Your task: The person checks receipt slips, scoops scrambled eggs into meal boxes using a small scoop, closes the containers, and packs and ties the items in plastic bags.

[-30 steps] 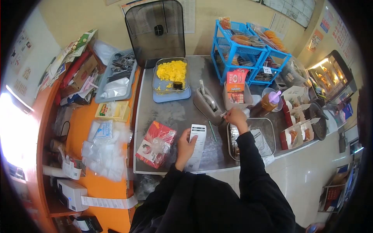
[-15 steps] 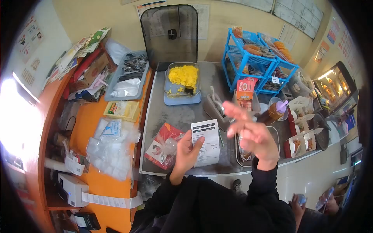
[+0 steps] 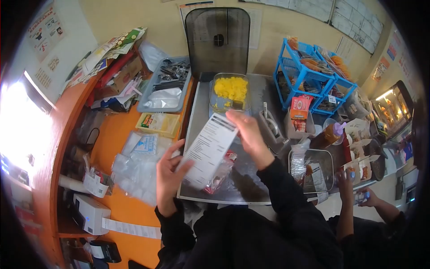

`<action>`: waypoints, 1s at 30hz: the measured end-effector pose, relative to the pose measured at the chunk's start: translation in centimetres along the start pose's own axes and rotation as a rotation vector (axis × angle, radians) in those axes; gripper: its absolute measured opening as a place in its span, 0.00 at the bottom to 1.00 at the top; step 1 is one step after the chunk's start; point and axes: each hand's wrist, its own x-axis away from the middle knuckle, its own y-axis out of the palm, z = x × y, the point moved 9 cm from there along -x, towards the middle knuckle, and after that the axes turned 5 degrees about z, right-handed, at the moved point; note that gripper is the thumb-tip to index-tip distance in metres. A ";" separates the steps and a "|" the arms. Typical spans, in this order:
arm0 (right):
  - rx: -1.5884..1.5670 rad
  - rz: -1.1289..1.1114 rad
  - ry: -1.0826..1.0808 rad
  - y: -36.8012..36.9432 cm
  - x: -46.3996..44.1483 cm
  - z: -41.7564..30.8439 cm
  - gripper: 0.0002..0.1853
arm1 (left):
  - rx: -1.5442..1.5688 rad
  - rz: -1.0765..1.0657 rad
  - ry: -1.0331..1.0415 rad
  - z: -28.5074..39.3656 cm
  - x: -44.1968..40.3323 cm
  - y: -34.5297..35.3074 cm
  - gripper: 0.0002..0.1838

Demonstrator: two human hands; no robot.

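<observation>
A long printed receipt [image 3: 209, 150] is held up at a slant over the metal table. My right hand [image 3: 249, 135] pinches its upper right corner between thumb and fingers. At the lower left edge of the paper is my left hand [image 3: 170, 175], its thumb against the receipt and its fingers curled beside it. Behind and below the paper lies a red package in clear plastic [image 3: 222, 175], partly hidden by it. Beyond my right hand stands a clear container of yellow food [image 3: 230, 88] with a dark scoop inside.
Plastic bags [image 3: 134, 172] and a cutlery tray [image 3: 165, 85] lie on the orange counter at left. At right are blue racks [image 3: 309, 74], a sauce bottle [image 3: 328, 134] and a glass tray [image 3: 312, 172]. Another person's hands [image 3: 345, 181] hold something small near food boxes.
My right hand has come left and taken the receipt's upper corner. The receipt has moved left and tilted. My left hand has shifted left, and the other person's hands have come closer to the table.
</observation>
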 end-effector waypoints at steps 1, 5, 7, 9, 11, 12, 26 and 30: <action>0.131 0.066 -0.058 -0.9 -0.7 1.7 0.10 | -0.136 0.093 -0.008 -2.1 -0.7 -2.2 0.29; 0.689 0.210 -0.319 -6.0 -2.1 9.7 0.09 | -0.189 0.133 -0.039 -12.0 -0.8 -5.0 0.25; 0.491 0.249 0.185 -7.8 -0.9 14.6 0.07 | -0.208 0.121 -0.088 -15.1 0.5 -4.6 0.22; 0.291 0.136 0.414 -8.3 -1.3 17.7 0.10 | -0.404 0.151 -0.144 -17.4 1.5 -5.2 0.21; 0.249 0.038 0.594 -8.9 -1.7 19.8 0.13 | -0.383 0.211 -0.136 -15.6 2.7 -4.2 0.20; 0.311 -0.008 0.657 -9.2 -2.3 20.1 0.15 | -0.360 0.205 -0.115 -16.7 2.9 -4.1 0.20; 0.027 0.271 0.099 -13.9 5.8 14.3 0.29 | -0.471 0.296 0.005 -19.3 5.1 5.3 0.24; 0.688 0.611 -0.606 -9.1 11.4 0.7 0.23 | -0.507 0.229 -0.011 -16.0 4.5 5.7 0.21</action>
